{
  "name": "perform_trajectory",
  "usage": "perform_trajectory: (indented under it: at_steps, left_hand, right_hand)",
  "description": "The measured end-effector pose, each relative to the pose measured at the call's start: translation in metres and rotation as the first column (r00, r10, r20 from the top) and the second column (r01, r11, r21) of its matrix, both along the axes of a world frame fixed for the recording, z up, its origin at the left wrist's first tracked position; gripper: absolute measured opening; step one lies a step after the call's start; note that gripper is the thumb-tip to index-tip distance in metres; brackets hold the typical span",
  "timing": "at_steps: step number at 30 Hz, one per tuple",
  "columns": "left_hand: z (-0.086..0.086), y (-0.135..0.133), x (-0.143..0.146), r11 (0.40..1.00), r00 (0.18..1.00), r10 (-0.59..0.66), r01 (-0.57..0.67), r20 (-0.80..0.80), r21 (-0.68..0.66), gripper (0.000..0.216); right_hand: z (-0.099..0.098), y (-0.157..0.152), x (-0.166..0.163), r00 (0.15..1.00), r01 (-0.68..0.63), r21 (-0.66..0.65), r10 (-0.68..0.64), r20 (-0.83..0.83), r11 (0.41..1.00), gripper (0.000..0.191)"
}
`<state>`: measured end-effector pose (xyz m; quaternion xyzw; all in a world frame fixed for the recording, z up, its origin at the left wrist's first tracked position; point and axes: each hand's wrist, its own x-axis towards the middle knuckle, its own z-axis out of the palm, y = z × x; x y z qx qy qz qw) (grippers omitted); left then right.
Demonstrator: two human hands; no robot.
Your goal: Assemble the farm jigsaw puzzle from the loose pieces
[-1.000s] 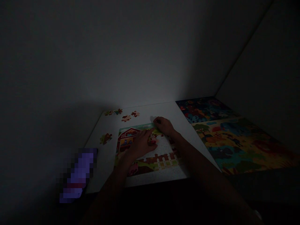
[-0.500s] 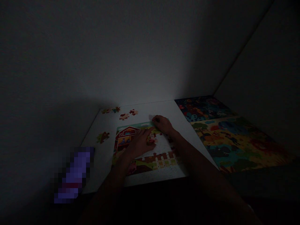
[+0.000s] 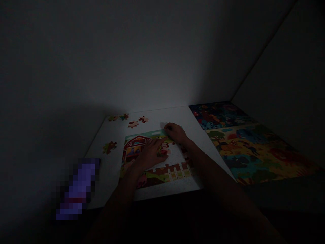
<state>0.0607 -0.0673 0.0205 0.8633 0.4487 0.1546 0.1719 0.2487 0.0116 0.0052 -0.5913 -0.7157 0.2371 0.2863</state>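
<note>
Farm puzzle [image 3: 154,162], partly assembled with a red barn at its upper left and a brown-and-white fence along its lower edge, is lying flat on the white worktop [image 3: 114,169] under dim light. I am pressing my left hand [image 3: 149,154] palm down on the middle of the picture, fingers spread flat and gripping nothing; a small pink-and-white piece [image 3: 165,148] is sitting just beside its fingertips. I am resting my right hand [image 3: 176,132] at the puzzle's upper right corner, fingers curled down onto the board edge; whether it is pinching a piece I cannot tell in this light. Both forearms are reaching in from the lower edge of the view.

Loose pieces are lying apart on the worktop: a greenish one [image 3: 109,147] to the left of the puzzle, and four more [image 3: 132,120] scattered near the far edge by the wall. A second, larger picture board [image 3: 251,149], dark blue at the far end and yellow-orange nearer, is lying well to the right. A blurred purple object [image 3: 76,188] is sitting at the worktop's near left corner.
</note>
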Motion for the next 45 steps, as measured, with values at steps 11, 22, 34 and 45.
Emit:
perform_trajectory:
  at_steps: [11,22,34,45]
  left_hand:
    - [-0.0017,-0.0026,-0.0005,1.000,1.000,0.012,-0.012,0.005,-0.005,0.063]
    - [-0.0038,-0.0035,-0.0054,1.000,1.000,0.010,-0.010,0.013,0.028,0.062]
    - [-0.0042,-0.0040,-0.0058,1.000,1.000,0.023,-0.023,0.010,-0.006,0.061]
    - [-0.0078,-0.0041,-0.0072,0.999,0.999,0.020,-0.021,0.025,0.038,0.060]
  right_hand:
    - [-0.0066,0.0029,0.0003,1.000,0.008,0.031,-0.007,-0.015,0.999,0.017]
    - [-0.0019,0.0006,0.0001,1.000,0.008,0.010,-0.008,0.000,1.000,0.018]
    - [-0.0061,0.0030,0.0004,1.000,0.019,0.014,-0.019,-0.004,1.000,0.017]
    - [-0.0034,0.0019,0.0009,1.000,0.006,0.008,-0.006,0.002,1.000,0.020]
